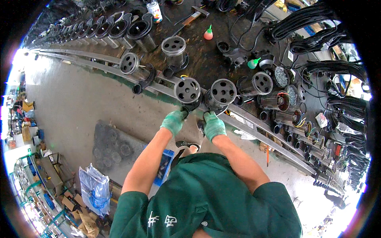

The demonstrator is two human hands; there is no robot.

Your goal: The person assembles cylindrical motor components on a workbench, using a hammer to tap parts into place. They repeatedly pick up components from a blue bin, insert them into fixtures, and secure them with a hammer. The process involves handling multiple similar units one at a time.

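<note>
– Green short-sleeved shirt [222,194] fills the foreground as a person, seen from above, stands at the near edge of a dark-topped table [202,49]. What do the hands hold?

– Gloved in pale green, the left hand [174,123] closes on the black base of a metal cylinder [187,90], capped by a perforated disc, at the table's near edge.

– And the right?

– The right hand [214,126], in a matching glove, grips the black base of a second cylinder [222,93], just beside the first at the same edge. How the fingertips wrap underneath cannot be seen.

– What surrounds them?

– More cylinders line the near edge, among them a capped unit [130,63] to the left, and metal rails [258,136] run along it. Farther in on the table lie a wooden-handled hammer [193,17], a red squeeze bottle [208,34] and a green squeeze bottle [253,63], both with green nozzles.

– And below?

– On the floor, a blue crate [168,153] sits near the person, partly hidden by the left arm, beside a gray mat [113,144].
</note>
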